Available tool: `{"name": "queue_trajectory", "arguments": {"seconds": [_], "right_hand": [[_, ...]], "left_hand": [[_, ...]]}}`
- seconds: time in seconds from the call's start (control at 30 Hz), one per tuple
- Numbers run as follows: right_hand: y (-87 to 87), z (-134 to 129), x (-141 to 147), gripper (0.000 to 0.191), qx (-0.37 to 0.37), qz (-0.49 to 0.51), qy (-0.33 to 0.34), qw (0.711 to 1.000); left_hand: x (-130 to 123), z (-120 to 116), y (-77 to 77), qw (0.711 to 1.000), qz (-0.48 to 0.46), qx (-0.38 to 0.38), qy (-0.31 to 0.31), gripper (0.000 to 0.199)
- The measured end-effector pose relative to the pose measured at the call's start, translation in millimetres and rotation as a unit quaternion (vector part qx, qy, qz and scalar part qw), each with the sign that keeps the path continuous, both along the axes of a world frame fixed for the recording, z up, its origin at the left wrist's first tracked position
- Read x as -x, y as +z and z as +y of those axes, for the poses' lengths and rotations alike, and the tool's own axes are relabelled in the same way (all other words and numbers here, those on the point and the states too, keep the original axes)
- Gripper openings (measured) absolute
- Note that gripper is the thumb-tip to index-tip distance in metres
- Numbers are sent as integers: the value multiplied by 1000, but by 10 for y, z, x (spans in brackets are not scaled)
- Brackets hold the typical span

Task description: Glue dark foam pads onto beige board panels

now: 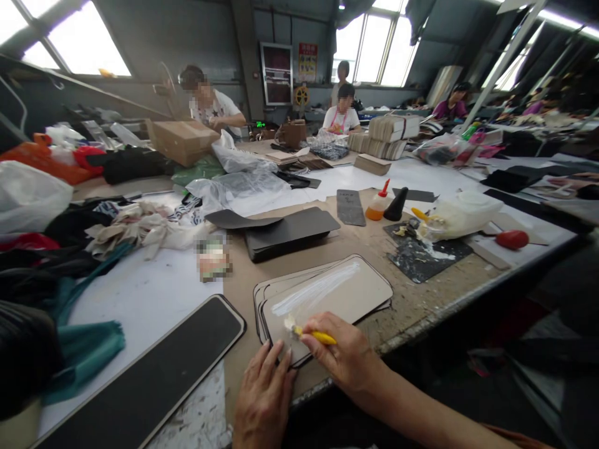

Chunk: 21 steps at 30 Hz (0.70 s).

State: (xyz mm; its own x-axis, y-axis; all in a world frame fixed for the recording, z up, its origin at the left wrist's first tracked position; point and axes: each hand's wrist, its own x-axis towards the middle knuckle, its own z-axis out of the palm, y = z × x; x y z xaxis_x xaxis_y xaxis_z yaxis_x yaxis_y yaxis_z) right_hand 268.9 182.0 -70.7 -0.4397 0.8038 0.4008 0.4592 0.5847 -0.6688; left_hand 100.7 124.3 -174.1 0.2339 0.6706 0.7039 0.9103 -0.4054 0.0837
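Note:
My right hand (pixel 344 352) is closed around a yellow-handled brush (pixel 322 337), whose glue-crusted tip touches the near left part of a beige panel (pixel 337 293). White streaks of glue run across that panel, which lies on top of a small stack with dark edges. My left hand (pixel 264 390) rests with fingers stretched out on the stack's near left corner. Left of it lies a long dark panel with a pale border (pixel 154 368). Behind the stack is a pile of dark grey pieces (pixel 292 231).
At the right are a glue-smeared dark board (pixel 423 255), a white container (pixel 463 215), a red-handled tool (pixel 511 239) and a bottle of orange liquid (pixel 377 204). Cloth scraps (pixel 145 227) and plastic bags lie left. Several people are farther back.

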Motion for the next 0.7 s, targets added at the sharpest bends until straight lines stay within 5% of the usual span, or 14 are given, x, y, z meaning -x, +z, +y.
{"name": "queue_trajectory", "arguments": {"seconds": [0.13,0.33,0.57,0.7], "right_hand": [[-51,125,-270,22,105,55,-70,990],[-169,632,-1284,30,7,-27,-296,955],[75,511,-1571,32,-77,-72,-314,943],[140,661,-2044,33,-44,-27,-403,914]], "left_hand": [[-14,-21,44,1000,2,30,6,28],[-24,-17,31,1000,-8,16,12,28],[22,5,-36,999,2,34,-5,31],[91,93,-163,999,29,17,-32,38]]}}
